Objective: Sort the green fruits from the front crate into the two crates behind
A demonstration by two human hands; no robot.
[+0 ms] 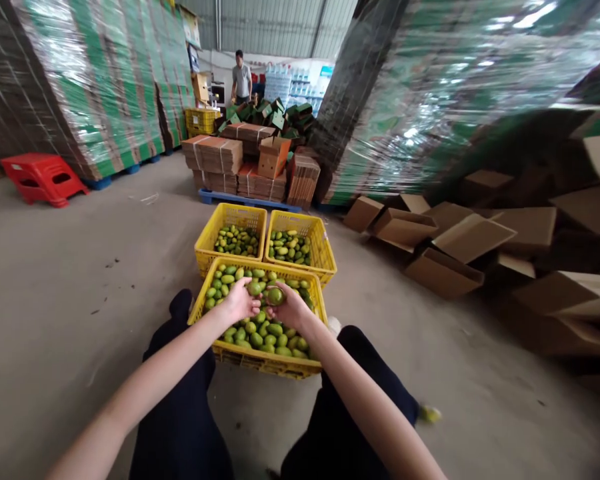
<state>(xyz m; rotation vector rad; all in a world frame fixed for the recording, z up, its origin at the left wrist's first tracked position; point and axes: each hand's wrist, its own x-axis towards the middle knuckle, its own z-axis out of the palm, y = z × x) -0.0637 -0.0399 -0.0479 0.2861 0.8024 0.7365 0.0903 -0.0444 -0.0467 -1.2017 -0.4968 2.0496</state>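
A yellow plastic crate [280,365] full of small oval green and yellowish fruits stands between my knees. Over its middle, my left hand [239,301] has its fingers curled round a green fruit [255,289]. Close beside it, my right hand [292,308] grips another round green fruit [275,296]. The two fruits are nearly side by side above the heap. The exact kind of fruit is too small to tell. Behind are a left yellow crate [203,250] and a right yellow crate [325,257], both holding similar fruits at a lower level.
Flattened cardboard stacks [213,155] sit on a blue pallet [250,201] ahead. Open cardboard boxes [445,273] lie heaped at right. A red stool [44,179] stands at left, and wrapped pallets [125,87] flank the floor. One person [241,80] stands far back. A loose fruit [430,414] lies by my right leg.
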